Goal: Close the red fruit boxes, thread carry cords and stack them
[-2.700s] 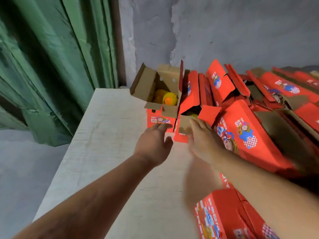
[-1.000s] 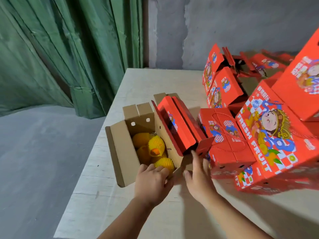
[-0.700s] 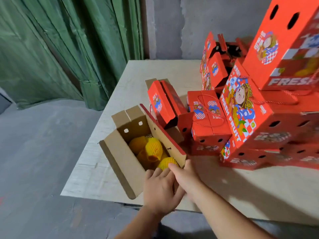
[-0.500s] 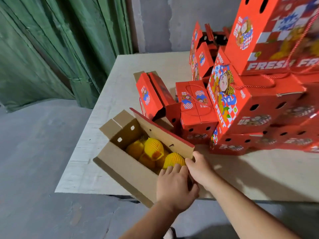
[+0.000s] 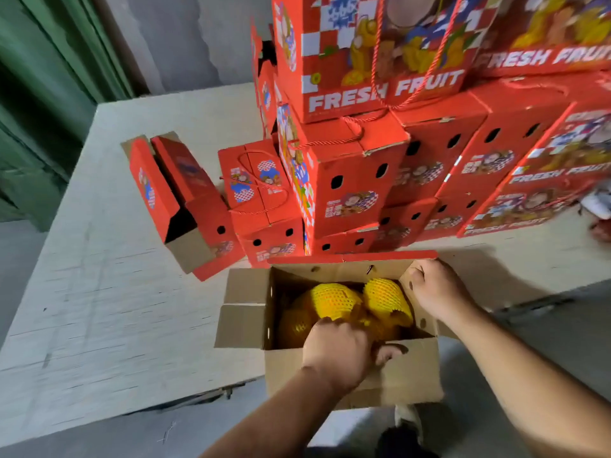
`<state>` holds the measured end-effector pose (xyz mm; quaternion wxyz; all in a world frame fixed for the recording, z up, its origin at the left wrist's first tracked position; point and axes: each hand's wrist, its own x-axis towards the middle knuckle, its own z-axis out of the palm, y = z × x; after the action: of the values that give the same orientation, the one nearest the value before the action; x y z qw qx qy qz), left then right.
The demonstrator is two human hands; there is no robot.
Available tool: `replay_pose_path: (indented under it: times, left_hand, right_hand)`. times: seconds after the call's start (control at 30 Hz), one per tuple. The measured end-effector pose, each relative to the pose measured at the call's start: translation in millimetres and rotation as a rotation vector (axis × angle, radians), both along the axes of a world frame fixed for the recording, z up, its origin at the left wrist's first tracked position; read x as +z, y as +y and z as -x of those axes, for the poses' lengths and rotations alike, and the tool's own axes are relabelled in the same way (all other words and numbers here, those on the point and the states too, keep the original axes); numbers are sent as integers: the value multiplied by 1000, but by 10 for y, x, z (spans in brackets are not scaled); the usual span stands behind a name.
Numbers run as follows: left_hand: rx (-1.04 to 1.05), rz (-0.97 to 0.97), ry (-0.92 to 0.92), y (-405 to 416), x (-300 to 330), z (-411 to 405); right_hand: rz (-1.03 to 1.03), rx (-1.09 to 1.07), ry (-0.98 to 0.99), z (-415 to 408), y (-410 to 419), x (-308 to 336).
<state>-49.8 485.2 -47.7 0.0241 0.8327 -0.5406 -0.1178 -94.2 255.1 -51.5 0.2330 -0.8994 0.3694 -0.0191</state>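
— Where are the hands?

— Both are on the open box [image 5: 350, 375], which sits at the near edge of the table [image 5: 115, 292] and juts past it toward the person. The left hand [image 5: 340, 353] is at the near wall, fingers curled over its top edge and down inside, thumb outside on the cardboard, so it grips that wall.

— And the right?

— The right hand [image 5: 436, 289] is at the box's right end, on the far side of the left hand. Its fingers are curled around the brown end flap [image 5: 416, 312] at the far right corner, holding it.

— What lies between them?

— Fruit in yellow foam netting [image 5: 360, 302], filling the box. The left knuckles touch the nearest piece; the right hand is just beside the one on the right.

— The lid?

— The red-edged far flap [image 5: 350, 258] stands up just beyond the right hand's fingers. Two brown flaps fold out to the left of the left hand.

— Farther out?

— Beyond the far flap, closed red boxes with red cords [image 5: 357, 180] are stacked, rising above both hands. To the left of the stack, beyond the left hand, another unclosed red box [image 5: 185, 206] stands with its flaps up. Behind, to the left, hangs a green curtain [image 5: 39, 94].
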Motion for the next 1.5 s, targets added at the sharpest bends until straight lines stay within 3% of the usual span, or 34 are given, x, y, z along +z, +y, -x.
replay_pose_path:
  times: [0.4, 0.5, 0.6, 0.67, 0.73, 0.8, 0.93, 1.03, 1.07, 1.13, 1.27, 1.33, 1.43, 1.5]
  left_hand:
    - [110, 67, -151, -2252, -41, 488]
    - [187, 183, -72, -2411, 13, 440]
    - [412, 435, -95, -2192, 28, 323]
    - [678, 377, -171, -1912, 4, 170]
    - [898, 236, -96, -1667, -14, -6]
    - [942, 245, -27, -1561, -4, -142]
    - [1061, 460, 26, -1504, -34, -304]
    - [1264, 663, 403, -1349, -41, -415]
    - [1278, 723, 520, -1295, -17, -417]
    - [1169, 760, 499, -1221, 45, -379]
    - [789, 564, 381, -1272, 321, -255]
    - [701, 544, 304, -1327, 419, -228]
    - [649, 655, 485, -1323, 483, -256]
    - [659, 598, 601, -1331, 470, -264]
  right_hand:
    - [130, 80, 100, 362, -2218, 80]
    - [36, 29, 54, 463, -2458, 66]
    - [-195, 8, 17, 541, -2548, 34]
    - [-32, 53, 125, 570, -2554, 31]
    - [204, 64, 168, 581, -2427, 95]
    - [269, 44, -5, 534, -2247, 149]
    - [54, -58, -234, 396, -2197, 204]
    - [64, -153, -447, 428, -2284, 175]
    - [88, -137, -487, 446, -2270, 154]
    - [79, 16, -490, 434, -2229, 107]
    - [14, 197, -91, 363, -2165, 36]
    - [36, 180, -68, 369, -2162, 13]
    - [-17, 187, -84, 392, -2165, -1]
    - [-48, 186, -59, 416, -2166, 2]
